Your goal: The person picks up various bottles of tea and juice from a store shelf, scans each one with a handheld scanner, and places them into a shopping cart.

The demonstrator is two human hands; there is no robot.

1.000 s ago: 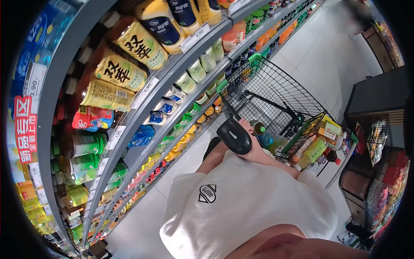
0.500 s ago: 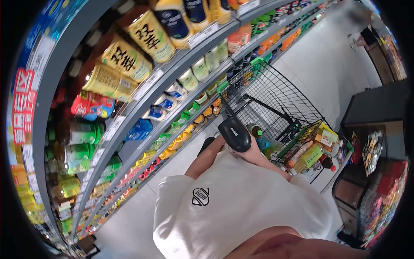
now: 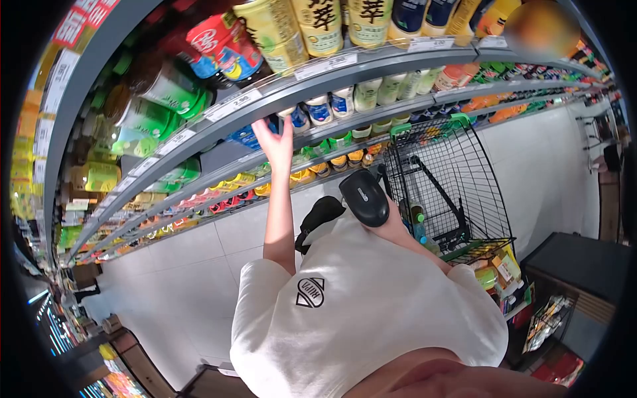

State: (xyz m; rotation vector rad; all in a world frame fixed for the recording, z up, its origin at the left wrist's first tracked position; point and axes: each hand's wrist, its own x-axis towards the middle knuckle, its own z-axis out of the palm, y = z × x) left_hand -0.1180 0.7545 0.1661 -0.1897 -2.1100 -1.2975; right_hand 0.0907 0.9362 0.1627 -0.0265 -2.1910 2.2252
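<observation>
My left hand (image 3: 273, 138) reaches up into the shelf just under a price-tagged shelf edge (image 3: 292, 79). Thumb and fingers are spread, and I see nothing held between them. Close by are a blue package (image 3: 244, 136) on one side and blue-and-white bottles (image 3: 320, 111) on the other. A black rounded object (image 3: 365, 197) covers most of my right hand (image 3: 393, 215) beside the shopping cart (image 3: 448, 176); its fingers are hidden. Bottles (image 3: 418, 222) lie inside the cart.
Above stand yellow-labelled bottles (image 3: 272, 33), a red-and-blue pack (image 3: 225, 46) and green-labelled bottles (image 3: 172, 89). A dark cabinet (image 3: 577, 265) stands at the right. A black item (image 3: 321, 217) hangs by my body over the tiled floor (image 3: 179, 278).
My left hand has gone from near the black rounded object up to the shelf. The view has turned, so the shelf and cart appear shifted to the right.
</observation>
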